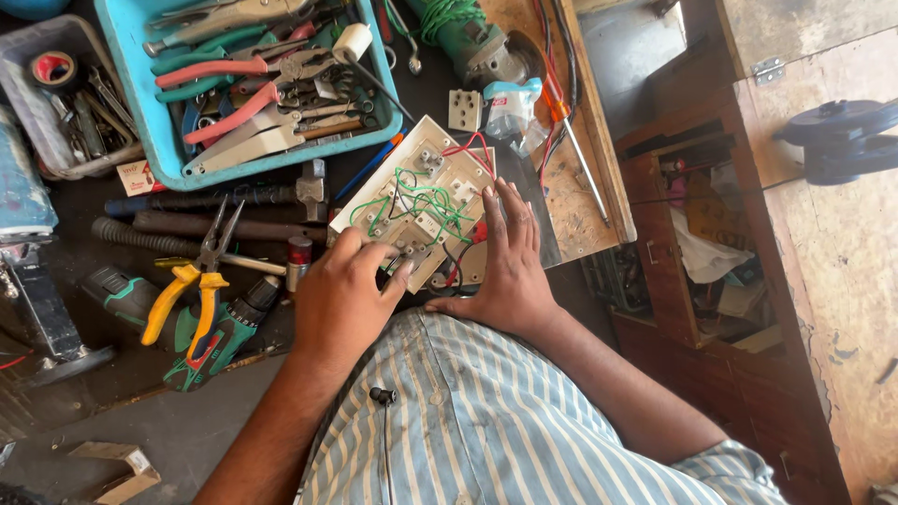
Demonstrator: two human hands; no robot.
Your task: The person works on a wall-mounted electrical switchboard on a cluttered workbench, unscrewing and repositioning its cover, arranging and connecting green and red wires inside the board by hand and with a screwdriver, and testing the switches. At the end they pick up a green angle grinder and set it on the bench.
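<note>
Wiring on the upturned white switch board (426, 201) looks partly done: green and red wires (426, 198) connected, left hand (341, 295) pinching its near edge, right hand (510, 271) flat beside it

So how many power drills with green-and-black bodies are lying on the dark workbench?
2. One green-and-black drill lies under the yellow-handled pliers; a second drill is just left of it. Others may be hidden.

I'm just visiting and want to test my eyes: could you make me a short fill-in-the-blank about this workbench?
1. Both hands rest on a white switch board whose tangled wires are mostly ____.
2. The pliers left of the left hand have ____ handles.
3. The tray full of tools is ____.
4. The right hand lies ____ on the board.

Missing words: green; yellow; blue; flat
</note>
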